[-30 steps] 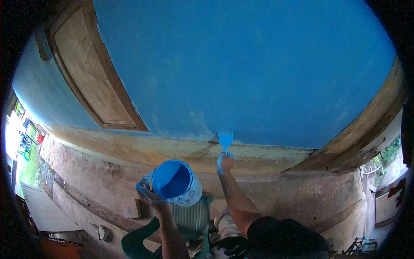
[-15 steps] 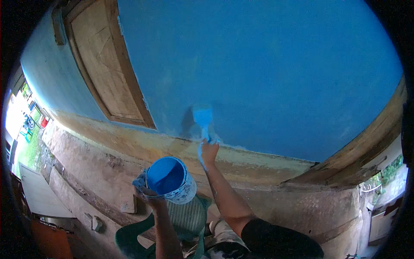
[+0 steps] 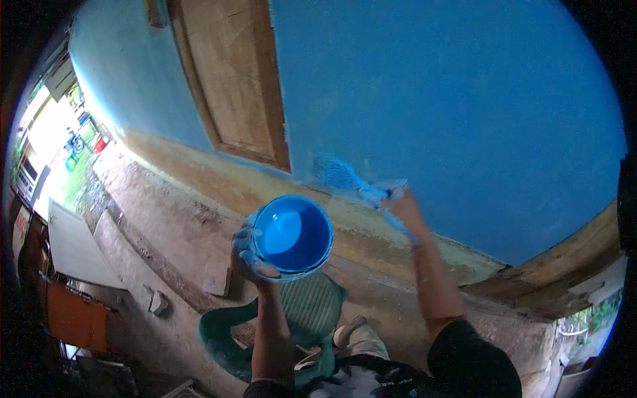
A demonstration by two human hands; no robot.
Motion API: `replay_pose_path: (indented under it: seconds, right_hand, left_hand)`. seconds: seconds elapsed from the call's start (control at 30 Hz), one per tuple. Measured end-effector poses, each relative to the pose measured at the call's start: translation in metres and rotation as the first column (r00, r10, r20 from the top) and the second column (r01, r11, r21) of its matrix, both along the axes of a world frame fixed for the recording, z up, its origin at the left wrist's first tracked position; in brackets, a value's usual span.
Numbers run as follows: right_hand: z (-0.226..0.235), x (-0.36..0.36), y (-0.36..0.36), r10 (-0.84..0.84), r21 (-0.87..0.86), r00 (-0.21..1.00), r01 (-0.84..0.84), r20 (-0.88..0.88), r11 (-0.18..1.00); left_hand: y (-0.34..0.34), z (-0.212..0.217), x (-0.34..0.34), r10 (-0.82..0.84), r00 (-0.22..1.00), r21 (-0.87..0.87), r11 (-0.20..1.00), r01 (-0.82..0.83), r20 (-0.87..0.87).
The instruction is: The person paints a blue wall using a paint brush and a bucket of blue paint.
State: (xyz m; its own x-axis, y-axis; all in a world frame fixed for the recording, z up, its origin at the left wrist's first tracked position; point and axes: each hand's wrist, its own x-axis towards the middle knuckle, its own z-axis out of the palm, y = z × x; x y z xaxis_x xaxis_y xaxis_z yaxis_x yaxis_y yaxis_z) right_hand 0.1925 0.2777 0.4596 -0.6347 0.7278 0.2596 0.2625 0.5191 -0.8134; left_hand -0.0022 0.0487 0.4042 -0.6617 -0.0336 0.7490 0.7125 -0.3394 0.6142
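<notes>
My left hand, smeared with blue paint, grips a round bucket by its side. Blue paint lies inside, with a lighter reflection on its surface. To the right, my right hand is closed around the handle of a paintbrush. The brush is coated in blue and points left, its bristles against the lower part of the blue wall, close to the bottom corner of the wooden door frame. Blue paint also marks my right fingers and wrist.
Below the blue runs a bare yellowish wall base. A green plastic chair stands beneath the bucket. Blocks and stone pieces lie on the ground at left, near a white panel and an orange sheet.
The brush has swung from pointing upward to pointing left, and my right hand has shifted right. The bucket has come up and tipped toward me. The whole view has turned left.
</notes>
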Motion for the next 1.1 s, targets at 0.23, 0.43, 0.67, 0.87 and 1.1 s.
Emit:
replay_pose_path:
  seconds: [0.23,0.43,0.67,0.87,1.1]
  right_hand:
    - [0.169,-0.025,-0.095,0.268,0.407,0.76,-0.569,0.592,0.714]
    - [0.142,-0.07,-0.138,0.125,0.556,0.642,-0.732,0.757,0.394]
    - [0.1,-0.089,-0.149,0.123,0.613,0.675,-0.72,0.728,0.325]
    - [0.083,-0.091,-0.164,0.16,0.553,0.635,-0.749,0.756,0.364]
    - [0.115,-0.055,-0.124,0.123,0.482,0.692,-0.607,0.711,0.632]
  left_hand:
    - [-0.015,0.025,0.006,-0.035,0.999,0.158,0.987,0.035,-0.003]
    - [-0.018,0.033,0.011,-0.035,0.999,0.138,0.99,0.038,-0.02]
    - [-0.022,0.032,0.013,-0.023,1.0,0.145,0.989,0.024,-0.01]
    - [-0.027,0.033,0.012,-0.016,1.0,0.138,0.99,0.018,-0.015]
    - [-0.034,0.032,0.008,0.01,1.0,0.147,0.989,-0.008,-0.018]
